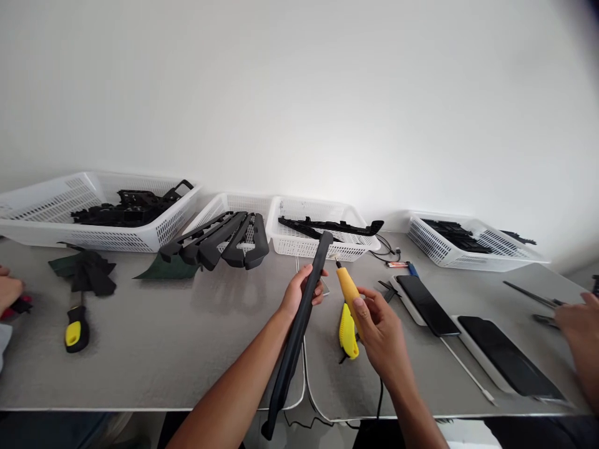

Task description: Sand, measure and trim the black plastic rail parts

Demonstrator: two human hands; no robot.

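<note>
My left hand [304,290] is wrapped round a long black plastic trim strip [299,330], which slants from near the middle basket down past the table's front edge. In my right hand [381,324] is a soldering iron [349,290] with a yellow handle. Its dark tip points up and away from me, just right of the strip and apart from it. A black cord hangs below my right hand over the table edge. Under that hand lies a yellow utility knife [347,333] on the grey table [234,349].
Black trim pieces [219,240] lean across one white basket [234,201]; more lie in the middle basket [309,246], left basket [173,227] and right basket [444,252]. A scraper [77,327], phones [428,305] and other people's hands [578,324] are at the sides.
</note>
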